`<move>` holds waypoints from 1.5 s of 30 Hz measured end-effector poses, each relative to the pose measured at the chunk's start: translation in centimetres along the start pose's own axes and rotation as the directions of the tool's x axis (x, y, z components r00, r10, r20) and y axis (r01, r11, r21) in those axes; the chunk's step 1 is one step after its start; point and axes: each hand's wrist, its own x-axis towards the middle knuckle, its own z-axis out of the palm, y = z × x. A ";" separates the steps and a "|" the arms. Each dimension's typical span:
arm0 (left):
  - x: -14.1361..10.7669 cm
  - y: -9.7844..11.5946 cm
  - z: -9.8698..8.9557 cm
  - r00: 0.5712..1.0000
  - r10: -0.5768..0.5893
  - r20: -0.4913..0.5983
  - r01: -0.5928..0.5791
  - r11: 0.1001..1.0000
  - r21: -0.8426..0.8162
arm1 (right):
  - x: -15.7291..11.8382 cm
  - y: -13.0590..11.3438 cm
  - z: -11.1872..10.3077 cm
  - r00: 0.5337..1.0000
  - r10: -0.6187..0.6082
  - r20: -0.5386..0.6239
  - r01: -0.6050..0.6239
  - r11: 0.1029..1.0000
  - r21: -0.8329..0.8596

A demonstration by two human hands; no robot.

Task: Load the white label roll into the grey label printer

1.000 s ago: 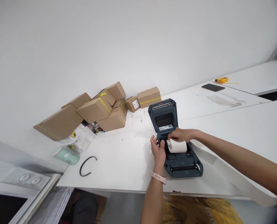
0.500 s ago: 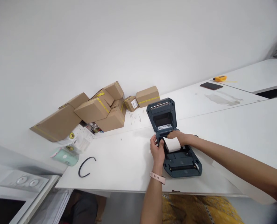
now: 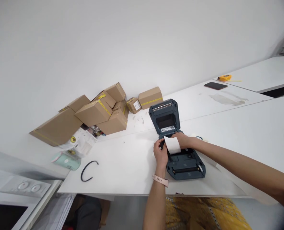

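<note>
A dark blue-grey label printer (image 3: 186, 166) stands on the white table with its lid (image 3: 164, 115) raised. A roll of white label paper (image 3: 172, 145) sits in the rear of its bay, the loose end curling toward me. My left hand (image 3: 160, 155), a pink band on its wrist, grips the printer's left edge, thumb on the inner side. From the right, my right hand (image 3: 182, 140) reaches into the bay and holds the paper roll; its fingertips are hidden behind the paper.
Several cardboard boxes (image 3: 94, 113) are piled against the wall at the left. A black curved band (image 3: 82, 172) and a mint-green container (image 3: 66, 161) lie near the left end. At the back right are a phone-like dark slab (image 3: 215, 85) and a yellow tape measure (image 3: 224, 77).
The paper's loose end has shifted slightly up and left and looks flatter. Both hands stay at the printer. The whole view has moved a little.
</note>
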 end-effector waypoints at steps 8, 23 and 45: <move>0.1 0.4 -0.2 0.998 0.037 0.041 -0.039 0.998 0.043 | -2.2 -1.4 -3.0 0.997 -0.071 0.004 0.071 0.997 0.017; -0.7 3.2 -0.8 0.996 0.022 0.090 -0.037 0.985 0.168 | -12.7 1.7 -8.7 0.867 0.331 -0.374 -0.115 0.861 0.496; -12.7 2.6 -3.3 0.864 0.414 0.286 -0.480 0.848 0.225 | -17.3 -8.2 6.2 0.838 -0.089 -0.538 0.095 0.995 -0.016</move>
